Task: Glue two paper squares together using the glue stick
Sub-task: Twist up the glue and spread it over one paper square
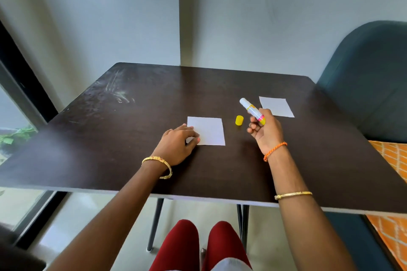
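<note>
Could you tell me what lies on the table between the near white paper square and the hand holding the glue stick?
A small yellow plastic cap stands there on the dark tabletop, apart from both, in the head view.

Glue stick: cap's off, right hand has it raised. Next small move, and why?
Probably bring the glue stick down onto the near square. The cap already lies on the table, the right hand holds the stick in the air, and the left hand pins that square's corner, ready for glue.
</note>
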